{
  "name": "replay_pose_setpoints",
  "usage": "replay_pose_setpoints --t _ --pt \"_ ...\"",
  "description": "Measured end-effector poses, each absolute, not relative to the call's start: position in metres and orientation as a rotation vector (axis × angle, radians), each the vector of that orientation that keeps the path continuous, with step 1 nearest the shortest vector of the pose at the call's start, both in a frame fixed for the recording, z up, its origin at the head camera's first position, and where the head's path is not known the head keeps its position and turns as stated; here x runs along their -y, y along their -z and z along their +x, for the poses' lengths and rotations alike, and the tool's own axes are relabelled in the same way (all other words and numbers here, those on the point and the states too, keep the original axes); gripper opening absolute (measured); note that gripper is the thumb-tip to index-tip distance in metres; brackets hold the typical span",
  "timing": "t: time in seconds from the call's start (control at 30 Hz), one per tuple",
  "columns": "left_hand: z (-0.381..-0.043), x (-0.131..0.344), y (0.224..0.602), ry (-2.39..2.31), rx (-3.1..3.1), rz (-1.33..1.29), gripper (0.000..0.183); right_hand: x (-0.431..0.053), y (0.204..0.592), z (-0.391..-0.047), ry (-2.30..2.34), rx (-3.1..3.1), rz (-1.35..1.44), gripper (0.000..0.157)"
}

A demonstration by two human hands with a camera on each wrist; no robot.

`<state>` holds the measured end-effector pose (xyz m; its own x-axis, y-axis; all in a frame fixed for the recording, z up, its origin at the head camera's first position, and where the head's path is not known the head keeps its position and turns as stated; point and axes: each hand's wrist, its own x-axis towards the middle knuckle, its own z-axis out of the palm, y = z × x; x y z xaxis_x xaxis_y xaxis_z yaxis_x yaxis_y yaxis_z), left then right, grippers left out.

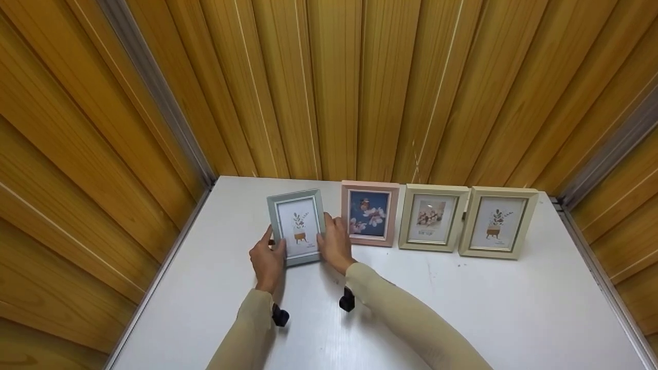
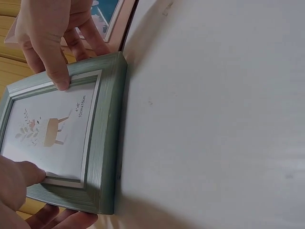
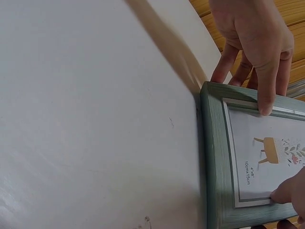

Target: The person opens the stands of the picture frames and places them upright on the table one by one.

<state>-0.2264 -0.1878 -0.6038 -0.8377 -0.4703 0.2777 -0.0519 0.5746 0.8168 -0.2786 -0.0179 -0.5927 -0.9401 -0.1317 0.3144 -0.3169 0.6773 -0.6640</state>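
A grey-green picture frame (image 1: 298, 227) with a potted-plant print stands slightly turned on the white table, held at both sides. My left hand (image 1: 268, 261) grips its left edge, thumb on the front and fingers behind. On the opposite edge my right hand (image 1: 336, 243) holds it the same way. In the left wrist view the thumbs press the inner border of the green frame (image 2: 108, 138), and its bottom edge appears to touch the table. The right wrist view shows the same frame (image 3: 217, 157) between both hands. The fingertips behind it are partly hidden.
To the right a pink picture frame (image 1: 371, 240) with a blossom print stands close to my right hand. Beyond it are two cream picture frames, one with a flower print (image 1: 426, 245) and one with a plant print (image 1: 491, 253). Wood-patterned walls (image 1: 334, 92) border the white table (image 1: 318, 329).
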Motion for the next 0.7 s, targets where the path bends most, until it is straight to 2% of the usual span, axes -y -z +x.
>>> replay_pose_setpoints --t 0.27,0.7 --pt "-0.222 0.186 0.594 1.169 2.355 0.455 0.055 0.017 0.588 -0.281 -1.137 2.650 0.361 0.055" --pt "-0.204 0.176 0.560 1.120 2.283 0.329 0.055 0.015 0.563 -0.289 -1.370 2.617 0.343 0.052"
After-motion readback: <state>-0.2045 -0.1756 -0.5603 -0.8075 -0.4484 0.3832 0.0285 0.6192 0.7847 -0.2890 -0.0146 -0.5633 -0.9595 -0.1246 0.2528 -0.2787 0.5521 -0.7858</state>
